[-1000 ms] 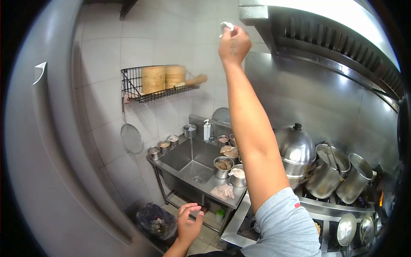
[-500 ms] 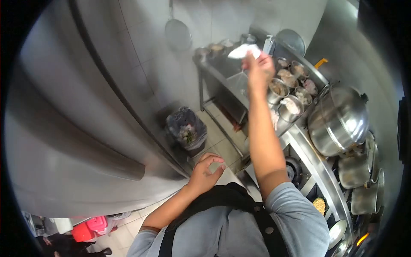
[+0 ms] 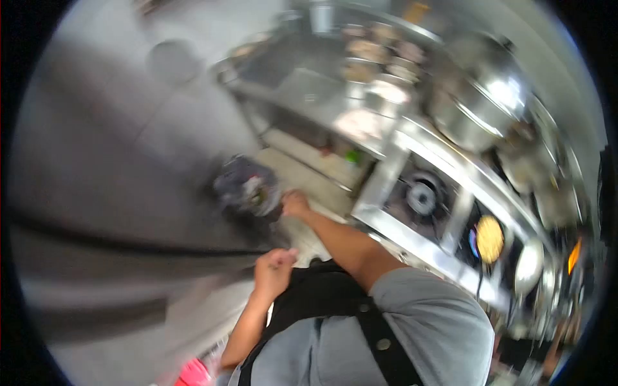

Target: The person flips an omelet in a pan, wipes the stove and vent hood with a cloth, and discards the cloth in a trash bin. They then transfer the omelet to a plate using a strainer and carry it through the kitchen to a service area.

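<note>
My right hand (image 3: 295, 204) reaches down beside the bin (image 3: 233, 204) lined with a dark plastic bag. It is at the bin's right rim, its fingers smeared by motion, and no white item shows in it. Scraps (image 3: 256, 192) in white, pink and green lie inside the bag. My left hand (image 3: 274, 269) is in front of my black apron (image 3: 299, 297), fingers loosely curled and nothing seen in them.
A steel table (image 3: 283, 78) at the back holds several metal bowls (image 3: 385, 95) of food. To the right, a stove (image 3: 421, 196) carries a pan of yellow food (image 3: 489, 239); a large lidded steel pot (image 3: 473, 100) stands behind. A steel surface (image 3: 129, 199) fills the left.
My right hand has dropped from over the steel table to the bin, and the white item it held is out of sight. The view has turned toward the stove. My left hand has curled somewhat.
</note>
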`<action>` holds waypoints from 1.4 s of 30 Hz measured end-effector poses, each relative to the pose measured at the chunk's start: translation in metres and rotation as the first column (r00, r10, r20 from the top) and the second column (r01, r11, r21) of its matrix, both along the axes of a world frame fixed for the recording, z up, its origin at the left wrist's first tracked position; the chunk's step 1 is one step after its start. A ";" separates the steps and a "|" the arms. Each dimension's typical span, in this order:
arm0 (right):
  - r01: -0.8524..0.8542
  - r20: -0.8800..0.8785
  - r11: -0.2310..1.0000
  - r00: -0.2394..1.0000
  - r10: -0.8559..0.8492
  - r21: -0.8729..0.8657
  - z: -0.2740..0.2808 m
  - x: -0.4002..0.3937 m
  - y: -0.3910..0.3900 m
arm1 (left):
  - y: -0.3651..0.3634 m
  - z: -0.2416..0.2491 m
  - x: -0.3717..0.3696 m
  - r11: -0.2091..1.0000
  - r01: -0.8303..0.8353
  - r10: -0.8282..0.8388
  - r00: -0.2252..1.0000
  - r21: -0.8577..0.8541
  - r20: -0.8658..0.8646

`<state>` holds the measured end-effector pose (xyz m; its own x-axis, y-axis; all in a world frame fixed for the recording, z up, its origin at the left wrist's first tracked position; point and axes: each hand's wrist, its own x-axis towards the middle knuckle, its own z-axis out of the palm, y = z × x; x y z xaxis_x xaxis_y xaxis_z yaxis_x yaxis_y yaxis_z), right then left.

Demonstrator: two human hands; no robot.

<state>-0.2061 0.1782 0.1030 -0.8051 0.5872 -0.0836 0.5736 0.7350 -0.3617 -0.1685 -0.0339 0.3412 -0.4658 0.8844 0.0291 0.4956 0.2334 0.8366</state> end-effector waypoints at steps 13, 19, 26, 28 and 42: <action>0.800 -0.644 0.588 0.390 -0.659 -0.118 0.190 0.433 -0.051 | 0.092 -0.018 0.069 0.985 0.169 -0.162 0.867 0.026 0.471; 0.906 -0.089 -0.334 -0.321 -0.943 0.259 0.140 0.689 -0.106 | 0.113 -0.037 0.146 0.887 0.461 -0.415 0.800 -0.002 0.433; -0.020 0.186 -0.188 -0.282 -0.941 -0.982 0.040 0.741 -0.078 | 0.102 -0.066 0.245 0.809 0.515 -0.370 0.820 -0.282 0.438; -0.179 0.221 -0.167 -0.347 -0.911 -0.969 0.054 0.726 -0.072 | 0.086 -0.074 0.266 0.803 0.484 -0.311 0.838 -0.347 0.448; 0.013 0.174 -0.175 0.174 -0.969 -0.985 0.187 0.597 -0.116 | -0.030 -0.074 0.186 0.959 0.205 -0.081 0.860 -0.195 0.503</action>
<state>0.3910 0.0627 0.2897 -0.2144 0.6632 -0.7171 -0.2466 -0.7471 -0.6173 0.0180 -0.0637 0.2673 -0.2330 0.8941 -0.3825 0.0838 0.4104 0.9081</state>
